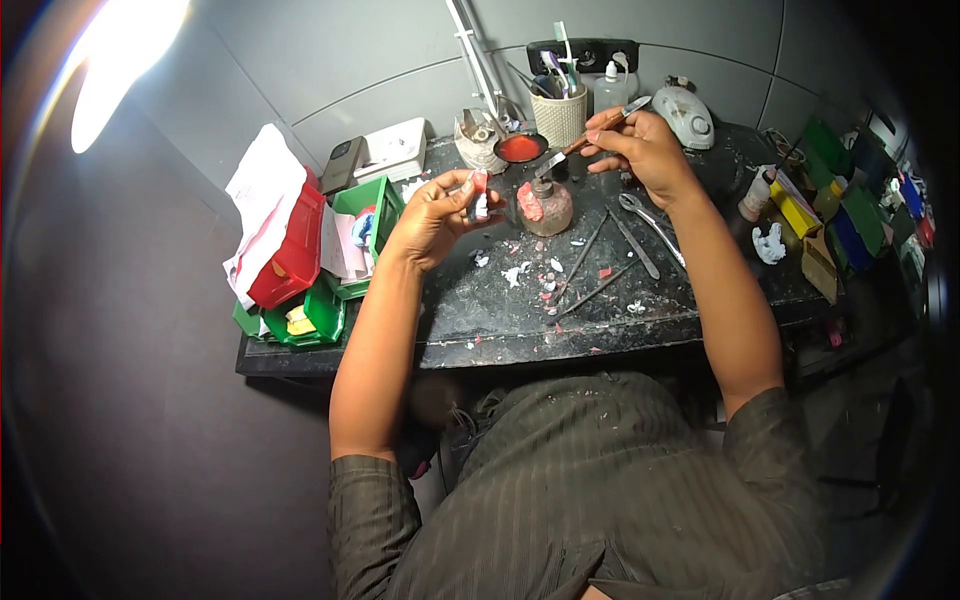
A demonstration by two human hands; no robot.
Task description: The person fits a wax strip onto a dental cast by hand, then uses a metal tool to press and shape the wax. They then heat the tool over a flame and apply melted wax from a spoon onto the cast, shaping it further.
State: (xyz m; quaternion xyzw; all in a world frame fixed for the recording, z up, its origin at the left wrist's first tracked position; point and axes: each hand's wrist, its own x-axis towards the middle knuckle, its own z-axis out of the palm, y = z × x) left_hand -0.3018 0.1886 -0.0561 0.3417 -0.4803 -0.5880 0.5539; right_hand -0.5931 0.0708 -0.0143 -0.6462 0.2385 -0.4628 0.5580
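My left hand (437, 218) pinches a small dental piece (481, 196), pink wax above and white below, upright between thumb and fingers. In my right hand (645, 152) is a wax knife (606, 128) with a brown handle, held aslant. Its lower blade is right over the neck of a glass spirit burner (549, 213), which has a lump of pink wax (529, 203) on its left side. Behind the burner is a dark round dish of red wax (520, 148). Metal hand tools (633, 245) and pliers (655, 225) lie on the black table, right of the burner.
White and pink scraps (516, 274) litter the tabletop. Green bins (378, 205) and a red bin (295, 250) with papers stand at left. A cup of brushes (560, 115) is at the back. A white cast (769, 244) and a small bottle (755, 195) are at right.
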